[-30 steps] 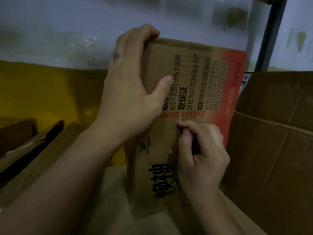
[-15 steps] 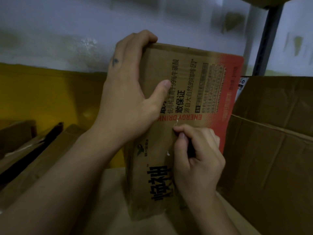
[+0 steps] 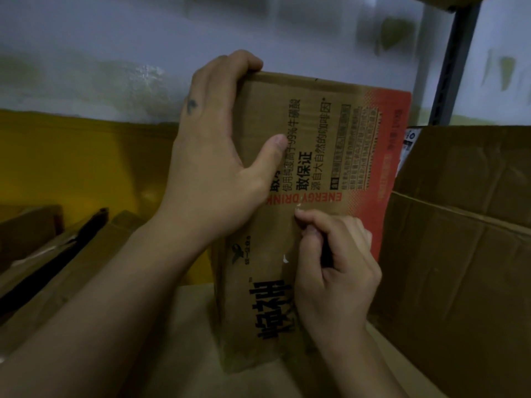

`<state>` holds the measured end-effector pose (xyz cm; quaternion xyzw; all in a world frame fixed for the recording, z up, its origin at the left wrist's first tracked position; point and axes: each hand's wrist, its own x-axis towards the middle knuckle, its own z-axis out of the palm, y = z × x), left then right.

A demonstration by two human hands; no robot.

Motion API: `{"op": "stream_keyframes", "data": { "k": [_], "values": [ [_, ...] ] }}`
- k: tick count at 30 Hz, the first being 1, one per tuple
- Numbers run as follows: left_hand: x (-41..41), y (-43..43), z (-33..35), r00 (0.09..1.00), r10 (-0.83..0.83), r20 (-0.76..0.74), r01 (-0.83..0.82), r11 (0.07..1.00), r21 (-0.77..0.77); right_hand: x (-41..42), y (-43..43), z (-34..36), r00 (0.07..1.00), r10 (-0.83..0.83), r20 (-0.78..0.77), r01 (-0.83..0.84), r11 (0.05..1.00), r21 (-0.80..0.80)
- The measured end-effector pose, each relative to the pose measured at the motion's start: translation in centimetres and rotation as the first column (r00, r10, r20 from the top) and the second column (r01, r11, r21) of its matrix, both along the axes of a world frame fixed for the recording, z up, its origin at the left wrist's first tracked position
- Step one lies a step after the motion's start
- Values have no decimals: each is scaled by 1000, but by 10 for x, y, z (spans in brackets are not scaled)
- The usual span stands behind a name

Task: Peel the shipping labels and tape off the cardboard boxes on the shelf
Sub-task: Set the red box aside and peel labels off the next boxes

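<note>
step: lifting tape edge off box | left hand: gripping box top | right hand: pinching tape | next: probably slow, steady pull

upright box: centre, standing on end on a cardboard sheet
left hand: grips the box's far left corner, thumb on its near face
right hand: on the near face, below and right of the left hand, pinching at a tape scrap
large box: just right of the upright box
flattened cardboard: left, well apart
shelf post: far right
wall: behind everything
</note>
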<state>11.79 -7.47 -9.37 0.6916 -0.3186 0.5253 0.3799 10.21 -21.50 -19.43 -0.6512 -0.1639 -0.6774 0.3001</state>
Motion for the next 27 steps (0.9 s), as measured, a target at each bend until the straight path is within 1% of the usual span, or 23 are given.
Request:
{"op": "stream_keyframes", "data": {
  "k": [4,14,19,23,25,27],
  "values": [
    [0,0,1,1000,0,-8,0,1000,4,-1,3,1,1000,-8,-11,8,1000,28],
    [0,0,0,1000,4,1,-4,1000,2,-2,0,0,1000,12,-9,-12,1000,-8],
    [0,1,0,1000,3,-10,-3,1000,9,-1,2,0,999,-29,-21,29,999,17],
    [0,1,1,1000,4,-5,-4,1000,11,-4,0,3,1000,-7,-21,6,1000,-29],
    [1,1,0,1000,3,-20,-2,999,32,-7,-1,4,999,-14,-38,12,999,-50],
    [0,4,1,998,5,-67,2,995,104,-12,-3,3,997,-13,-79,10,999,-46]
  ]
}}
